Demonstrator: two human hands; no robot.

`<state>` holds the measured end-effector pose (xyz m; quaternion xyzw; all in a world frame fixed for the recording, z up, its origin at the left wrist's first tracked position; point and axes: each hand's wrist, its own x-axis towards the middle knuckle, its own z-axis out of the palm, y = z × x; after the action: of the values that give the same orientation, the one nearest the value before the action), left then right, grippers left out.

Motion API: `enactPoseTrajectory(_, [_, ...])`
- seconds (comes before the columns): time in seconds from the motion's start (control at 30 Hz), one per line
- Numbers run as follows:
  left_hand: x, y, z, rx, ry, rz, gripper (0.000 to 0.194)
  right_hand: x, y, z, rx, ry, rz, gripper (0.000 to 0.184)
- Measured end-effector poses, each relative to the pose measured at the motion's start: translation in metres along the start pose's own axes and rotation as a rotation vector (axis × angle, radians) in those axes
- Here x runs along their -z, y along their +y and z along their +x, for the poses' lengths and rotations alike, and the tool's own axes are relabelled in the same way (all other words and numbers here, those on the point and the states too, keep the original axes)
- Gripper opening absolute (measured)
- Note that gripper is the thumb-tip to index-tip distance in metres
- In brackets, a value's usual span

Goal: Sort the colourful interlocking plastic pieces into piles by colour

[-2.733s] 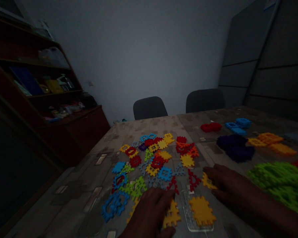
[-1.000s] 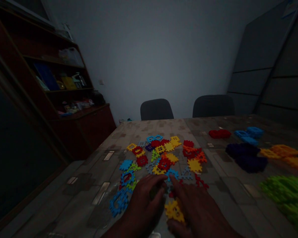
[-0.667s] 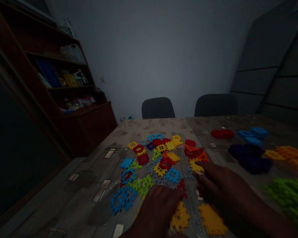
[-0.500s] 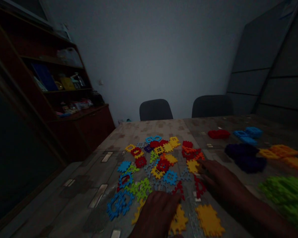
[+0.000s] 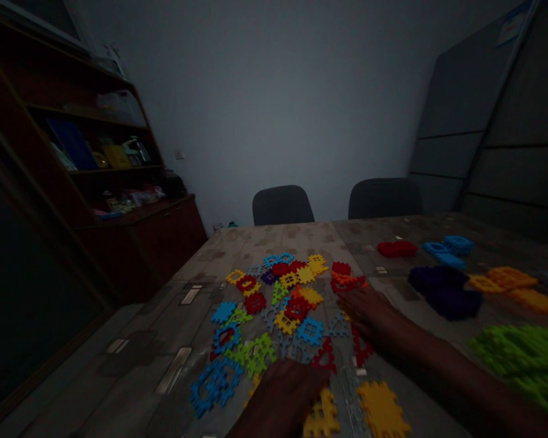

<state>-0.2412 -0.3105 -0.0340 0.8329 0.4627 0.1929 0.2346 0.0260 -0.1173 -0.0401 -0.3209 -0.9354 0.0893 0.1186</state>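
Observation:
My left hand rests low over yellow interlocking plastic tiles near the front of the table. Its fingers point to the right and look spread; their tips and the thumb are partly hidden. My right hand lies over a yellow tile, of which only a sliver shows, with its fingers stretched out. Just beyond them are red tiles, and under the palm side is a red triangular tile. A yellow square tile lies between my forearms.
Mixed tiles in blue, green, red and grey spread across the middle of the table. Colour-grouped piles of red, purple, orange and green tiles stand at right. Two chairs are behind.
My right hand has moved left and covers the yellow tile that was visible at its fingertips. My left hand stays about where it was. The view has shifted slightly.

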Motion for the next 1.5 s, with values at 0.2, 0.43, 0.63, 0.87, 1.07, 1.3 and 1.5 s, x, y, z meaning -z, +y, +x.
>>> enactPoseTrajectory(0.2, [-0.002,0.005,0.005,0.080,-0.030,0.005,0.067,0.006,0.001,0.008,0.067,-0.082,-0.041,0.065])
enactPoseTrajectory(0.43, [-0.007,-0.002,0.003,0.020,-0.007,0.018,0.064,0.011,-0.001,0.008,0.059,-0.019,0.030,0.065])
enactPoseTrajectory(0.63, [-0.009,-0.006,0.000,-0.051,0.021,0.026,0.066,0.020,-0.008,-0.021,-0.040,0.059,0.216,0.039])
enactPoseTrajectory(0.87, [-0.006,-0.003,0.000,-0.061,0.024,0.033,0.062,0.036,-0.002,-0.053,-0.190,0.064,0.336,0.046])
enactPoseTrajectory(1.07, [-0.017,-0.016,-0.001,-0.108,0.075,0.059,0.071,0.021,0.007,-0.078,-0.225,0.027,0.360,0.044])
enactPoseTrajectory(1.3, [-0.028,-0.025,-0.002,-0.057,0.038,0.119,0.072,0.018,0.013,-0.119,-0.112,-0.178,0.320,0.079])
enactPoseTrajectory(1.5, [-0.011,-0.015,-0.006,-0.020,0.010,0.048,0.082,0.018,0.000,-0.123,-0.186,-0.239,0.265,0.082])
